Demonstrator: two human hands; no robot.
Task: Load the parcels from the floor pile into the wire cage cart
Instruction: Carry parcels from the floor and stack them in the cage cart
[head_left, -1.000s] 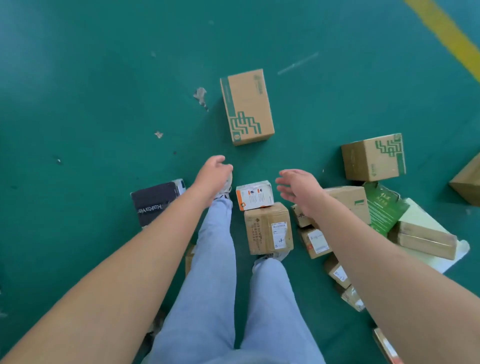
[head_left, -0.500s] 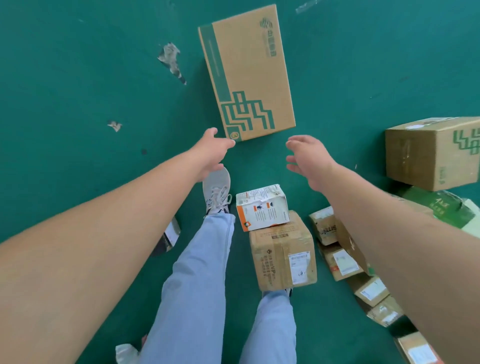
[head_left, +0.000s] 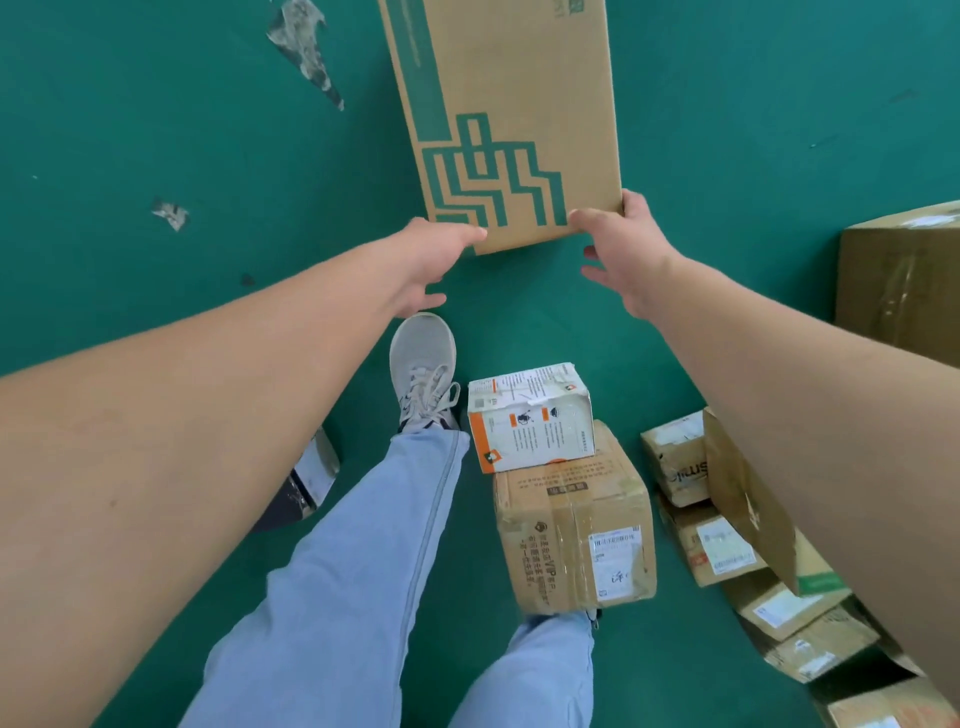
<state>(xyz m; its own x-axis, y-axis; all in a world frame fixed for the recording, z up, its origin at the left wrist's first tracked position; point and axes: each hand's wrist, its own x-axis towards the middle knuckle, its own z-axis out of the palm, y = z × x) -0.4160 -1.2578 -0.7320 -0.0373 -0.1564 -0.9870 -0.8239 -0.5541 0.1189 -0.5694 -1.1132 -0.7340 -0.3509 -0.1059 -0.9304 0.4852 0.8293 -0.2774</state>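
A large cardboard box with a green stepped pattern lies flat on the green floor ahead of me. My right hand is on its near right corner, thumb on the top face and index finger round the side. My left hand touches the near left corner with its fingertips, thumb spread apart below the edge. Closer to my feet, a small white and orange box rests on a taped brown parcel. No wire cage cart is in view.
Several small labelled parcels are piled at the right under my right forearm, with a big brown carton at the right edge. A dark box peeks out beneath my left arm. My grey shoe stands near the large box.
I have leaned forward and down, so the large box now looms closer. Both hands reached ahead from mid-air to its near corners, and the right hand has closed on the corner.
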